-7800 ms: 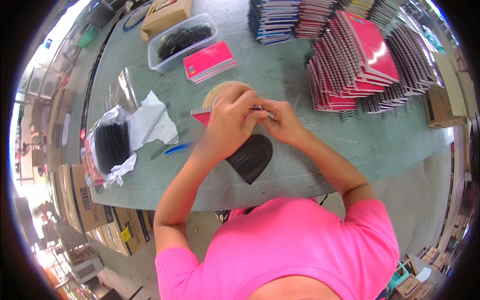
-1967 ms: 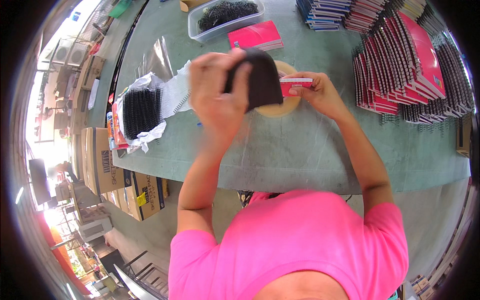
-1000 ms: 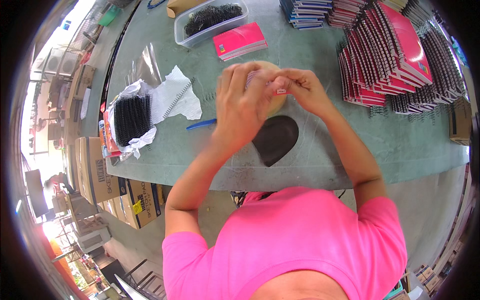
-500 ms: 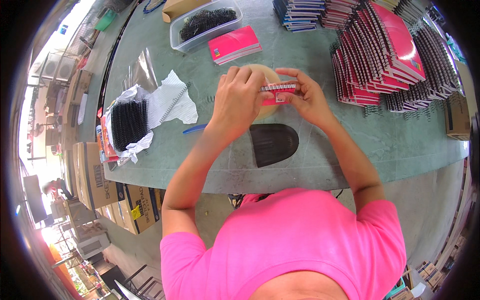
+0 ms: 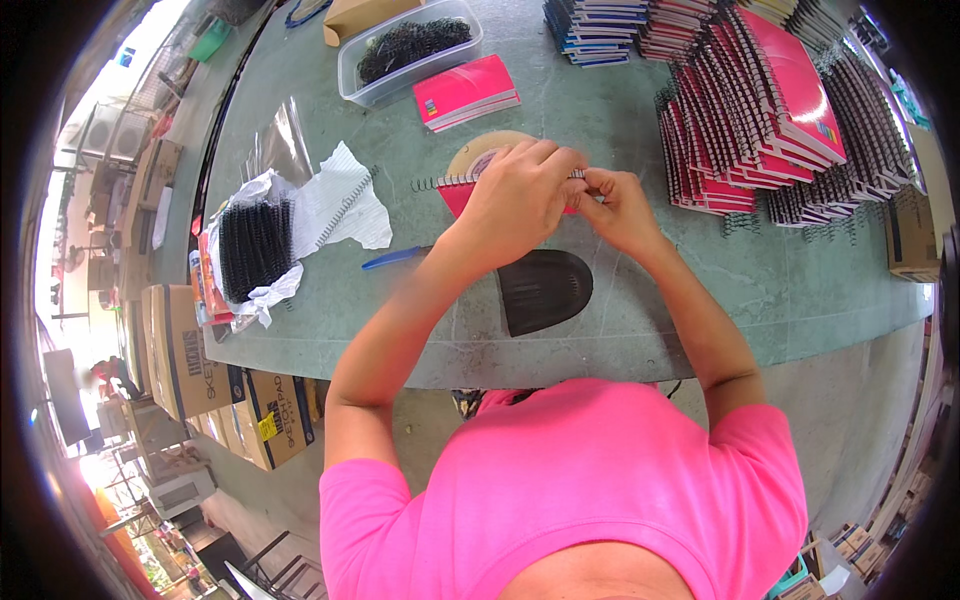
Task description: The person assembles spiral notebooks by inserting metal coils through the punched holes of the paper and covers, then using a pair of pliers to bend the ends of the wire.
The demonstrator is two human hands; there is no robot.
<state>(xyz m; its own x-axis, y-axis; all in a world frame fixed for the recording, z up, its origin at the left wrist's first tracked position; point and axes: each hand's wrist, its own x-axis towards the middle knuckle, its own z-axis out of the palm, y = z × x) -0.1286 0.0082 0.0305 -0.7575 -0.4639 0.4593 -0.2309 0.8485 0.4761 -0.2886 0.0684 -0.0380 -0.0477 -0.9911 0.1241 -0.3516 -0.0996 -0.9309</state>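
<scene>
Both hands pinch a small pink notebook (image 5: 462, 190) over the table (image 5: 640, 300).
Left hand (image 5: 520, 195) and right hand (image 5: 618, 205) close fingers on its wire spiral; light, thin, bendable—best gripped at the edges.

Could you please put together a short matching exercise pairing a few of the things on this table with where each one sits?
Things:
1. clear plastic tub
2. blue pen
3. black half-round pad
4. leaning stacks of pink spiral notebooks

Places:
A. at the table's near edge, just below the hands
B. at the far edge, holding dark coils
C. on the person's right side of the table
D. beside the left forearm, near the white paper

Pairs: 1-B, 2-D, 3-A, 4-C
</scene>
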